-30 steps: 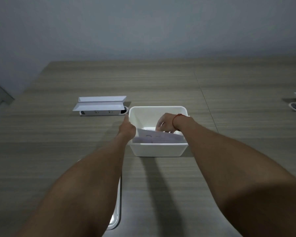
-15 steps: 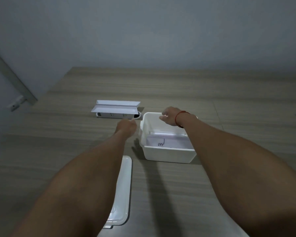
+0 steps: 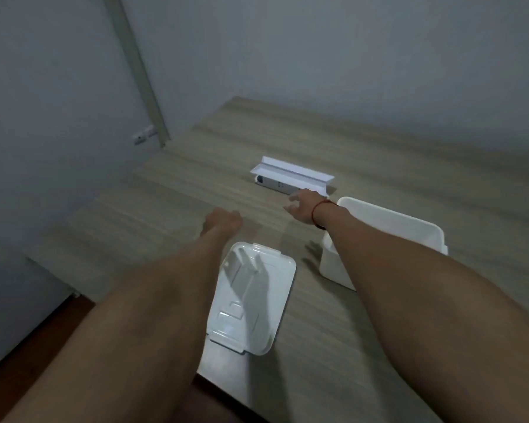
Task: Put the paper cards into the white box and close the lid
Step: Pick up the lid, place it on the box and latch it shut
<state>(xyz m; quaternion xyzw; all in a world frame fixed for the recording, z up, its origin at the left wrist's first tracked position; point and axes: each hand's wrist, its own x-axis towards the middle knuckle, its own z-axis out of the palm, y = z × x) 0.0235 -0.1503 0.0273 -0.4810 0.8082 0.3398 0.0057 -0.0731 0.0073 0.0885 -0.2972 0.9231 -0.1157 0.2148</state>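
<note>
The white box [image 3: 416,227] stands open on the wooden table at the right, its inside hidden behind my right forearm. Its white lid [image 3: 254,297] lies flat on the table near the front edge, between my two arms. My left hand [image 3: 222,222] hovers over the table beyond the lid, fingers curled and holding nothing. My right hand [image 3: 303,207] is out of the box, to its left, fingers spread and empty, just in front of a folded white paper holder [image 3: 292,175]. No cards are visible.
The wooden table [image 3: 180,190] ends at the left and front; its near corner lies under my left arm. A grey wall rises behind, with a vertical strip [image 3: 135,65] and a small socket [image 3: 142,136] at the left.
My right hand left the cards in the box, lifted out and swung left past the rim. My left hand let go of the box. The view swung left and tilted, showing the whole lid.
</note>
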